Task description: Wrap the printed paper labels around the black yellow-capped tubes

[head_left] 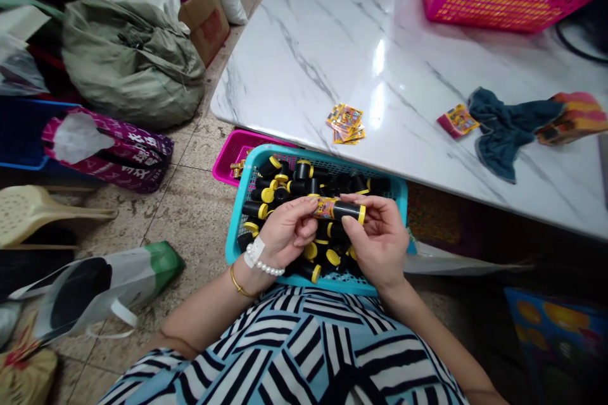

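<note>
Over the basket, both my hands hold a small black tube with a yellow end [348,211] lying sideways. My right hand [381,237] is closed around its right end, thumb below and fingers above. At the other end, my left hand [293,228] pinches a colourful printed label [325,207] that lies against the tube. How far the label wraps round is hidden. Beneath my hands, a turquoise basket [231,231] holds many black tubes with yellow caps [260,209]. A loose pile of similar labels [346,123] lies near the table's edge.
Ahead is a marble-patterned table [294,31] with a pink basket [513,3], a label stack [458,121] and a dark blue cloth [510,117]. A small magenta basket [223,161] sits behind the turquoise one. Bags [133,63] and a cream stool [42,212] crowd the left floor.
</note>
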The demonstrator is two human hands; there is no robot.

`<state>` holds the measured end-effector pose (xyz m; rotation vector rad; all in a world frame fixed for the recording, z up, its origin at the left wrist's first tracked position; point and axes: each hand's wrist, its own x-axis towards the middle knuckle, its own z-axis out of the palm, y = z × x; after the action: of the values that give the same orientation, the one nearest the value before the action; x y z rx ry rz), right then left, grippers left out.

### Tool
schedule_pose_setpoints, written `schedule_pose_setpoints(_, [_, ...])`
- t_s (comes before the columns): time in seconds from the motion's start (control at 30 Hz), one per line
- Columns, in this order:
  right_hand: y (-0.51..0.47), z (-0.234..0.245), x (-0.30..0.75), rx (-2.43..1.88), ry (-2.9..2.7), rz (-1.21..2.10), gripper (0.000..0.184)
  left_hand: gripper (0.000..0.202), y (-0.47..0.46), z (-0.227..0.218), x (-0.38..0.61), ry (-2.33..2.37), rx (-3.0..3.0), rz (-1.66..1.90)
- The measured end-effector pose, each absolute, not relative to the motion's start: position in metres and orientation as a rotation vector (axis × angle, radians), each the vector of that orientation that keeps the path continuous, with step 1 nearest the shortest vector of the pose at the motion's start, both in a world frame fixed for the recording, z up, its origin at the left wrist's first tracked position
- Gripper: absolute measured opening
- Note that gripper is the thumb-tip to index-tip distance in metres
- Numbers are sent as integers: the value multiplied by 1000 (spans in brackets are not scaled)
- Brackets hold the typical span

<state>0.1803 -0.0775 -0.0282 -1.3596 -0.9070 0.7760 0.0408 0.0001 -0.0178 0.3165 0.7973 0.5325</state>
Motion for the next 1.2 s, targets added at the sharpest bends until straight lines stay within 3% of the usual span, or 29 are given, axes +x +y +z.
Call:
schedule_pose_setpoints(0.33, [-82,-32,191,-1426,-997,644,34,30,-11,-12,33,958,695,697])
schedule_pose_setpoints(0.5, [-83,-27,198,-1296,-1069,714,36,48,-2,-10,25,852,929,704])
schedule_pose_setpoints(0.77, [-75,-31,193,-1350,-1325,625,41,34,5,-15,35,831,998,488])
schedule_pose_setpoints(0.9, [-75,-24,201,-1339,-1357,821,48,34,3,-17,44,767,995,494])
schedule_pose_setpoints(1.07, [-78,-17,214,-1369,-1355,837,34,43,3,-17,44,744,914,498])
schedule_pose_setpoints(1.2, [-83,-17,215,-1388,-1324,791,33,41,1,-18,34,727,872,412])
